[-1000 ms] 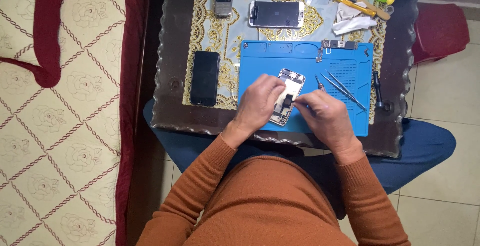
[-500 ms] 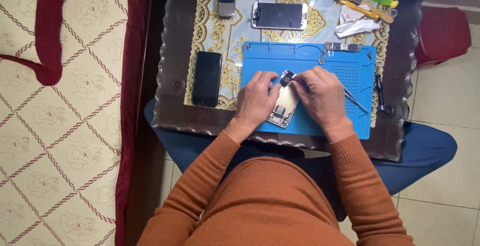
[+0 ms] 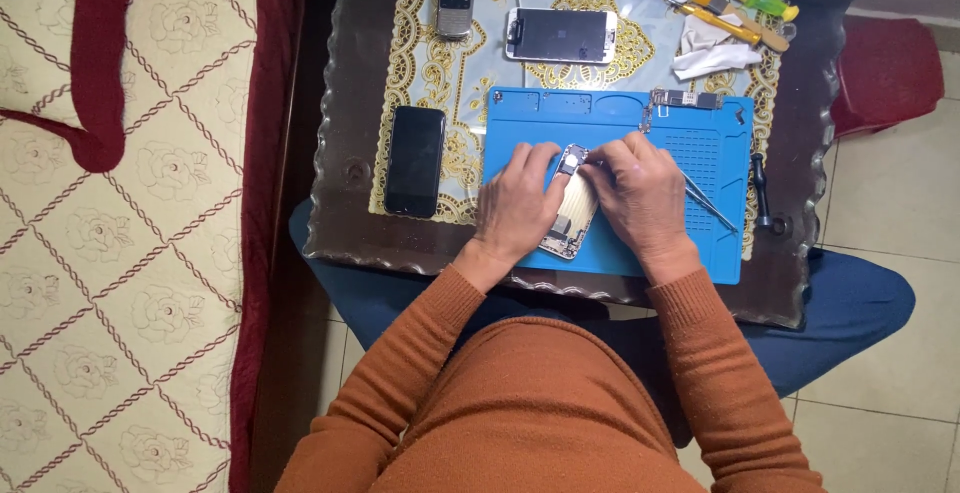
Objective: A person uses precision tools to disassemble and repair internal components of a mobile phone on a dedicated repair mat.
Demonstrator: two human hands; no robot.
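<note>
Item: opened smartphone chassis, pale metal, internals exposed. It is lying on the blue silicone work mat, between your two hands.

Left hand: fingers are closing around the chassis's left edge, bracing it.

Right hand: fingers are pinching together over the small dark component at the chassis's top end; whether they are gripping it or a fine tool, I cannot tell.

Risk: you are pressing near delicate connectors, so too much force is likely to tear a flex cable or send the part flying.

Adjacent: slim metal tweezers and a bare green circuit board are sitting on the mat, where a sweeping wrist could knock them off. A black slab phone is resting on the glass tabletop, near its edge.
</note>
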